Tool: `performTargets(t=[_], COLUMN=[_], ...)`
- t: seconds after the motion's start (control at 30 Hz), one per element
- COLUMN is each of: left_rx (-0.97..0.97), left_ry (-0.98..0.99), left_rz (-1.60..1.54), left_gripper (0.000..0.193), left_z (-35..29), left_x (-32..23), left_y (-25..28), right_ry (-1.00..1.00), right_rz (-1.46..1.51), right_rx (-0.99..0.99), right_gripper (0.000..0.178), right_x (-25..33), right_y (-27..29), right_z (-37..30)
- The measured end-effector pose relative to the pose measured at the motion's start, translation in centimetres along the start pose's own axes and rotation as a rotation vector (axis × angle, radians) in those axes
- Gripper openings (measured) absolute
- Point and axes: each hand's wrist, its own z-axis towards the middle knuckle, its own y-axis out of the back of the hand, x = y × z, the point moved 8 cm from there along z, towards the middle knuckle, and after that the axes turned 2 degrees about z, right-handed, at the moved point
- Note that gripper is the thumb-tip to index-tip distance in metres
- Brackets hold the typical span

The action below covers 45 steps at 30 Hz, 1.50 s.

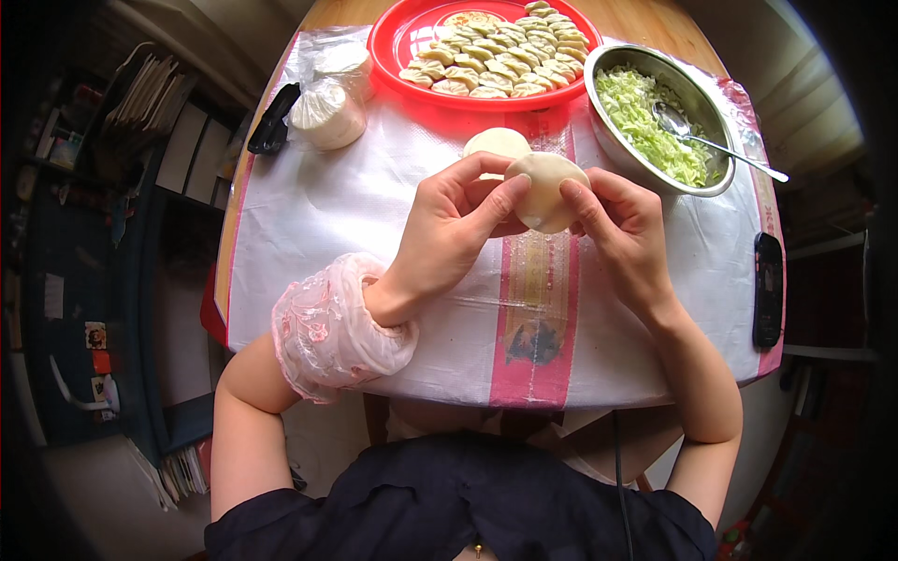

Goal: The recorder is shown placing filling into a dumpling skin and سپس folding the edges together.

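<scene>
head view: wrapper (546,194) held; dumplings (505,58) on tray (468,99), greens (641,117) in bowl (688,77).

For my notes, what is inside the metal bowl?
The metal bowl holds pale green vegetable shreds and the scoop end of a metal spoon. The shreds hide the bowl's bottom.
</scene>
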Motion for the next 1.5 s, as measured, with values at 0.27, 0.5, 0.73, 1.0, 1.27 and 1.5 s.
performTargets(t=[0.27,0.5,0.73,1.0,1.27,1.5], left_rx=[0.026,0.03,0.033,0.061,0.039,0.018], left_ry=[-0.024,-0.004,-0.034,-0.004,0.019,0.034], left_rz=[0.042,0.039,0.06,0.031,0.067,0.067], left_gripper=[0.031,0.025,0.025,0.027,0.025,0.024], left_z=[0.1,0.0,0.0,0.1,0.0,-0.1], left_x=[0.1,0.3,0.2,0.2,0.5,0.4], left_y=[-0.1,-0.1,-0.1,-0.2,-0.1,-0.1], right_ry=[0.067,0.049,0.001,-0.046,-0.079,-0.087], right_rz=[-0.093,-0.008,0.008,0.102,0.065,0.147], right_rx=[0.011,-0.069,-0.022,0.054,0.068,0.013], right_gripper=[0.021,0.01,0.009,0.012,0.013,0.013], right_x=[-0.2,0.2,-0.1,-0.3,-0.9,-1.1], right_y=[0.2,0.5,0.2,-0.3,-0.2,0.1], right_z=[0.3,0.2,0.2,0.3,0.3,0.5])
